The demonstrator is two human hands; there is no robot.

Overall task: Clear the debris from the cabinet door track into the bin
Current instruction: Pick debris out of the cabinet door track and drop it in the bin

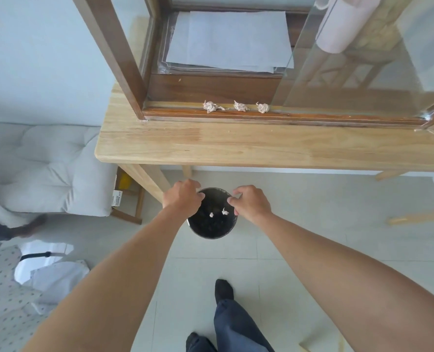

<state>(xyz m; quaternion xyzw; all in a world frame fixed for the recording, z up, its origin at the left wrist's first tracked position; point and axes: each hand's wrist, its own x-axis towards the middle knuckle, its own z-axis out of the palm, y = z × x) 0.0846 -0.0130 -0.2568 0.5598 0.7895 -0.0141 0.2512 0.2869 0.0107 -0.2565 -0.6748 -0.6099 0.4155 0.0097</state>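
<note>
Three crumpled pale paper scraps lie in the cabinet door track (180, 106): a left scrap (211, 106), a middle scrap (240, 106) and a right scrap (263, 107). On the floor below the table stands a round dark bin (212, 231). Two small white scraps (224, 212) lie inside it. My left hand (183, 199) is curled over the bin's left rim. My right hand (250, 203) hovers over the right rim, its fingers bent together. Nothing shows in either hand, though the palms face away from me.
The wooden cabinet (124, 54) stands on a light wooden table (236, 146); its glass door (363, 54) is slid right. White paper sheets (231, 39) lie inside. A white cushioned chair (48, 168) sits left. My feet (223, 290) stand on the tiled floor.
</note>
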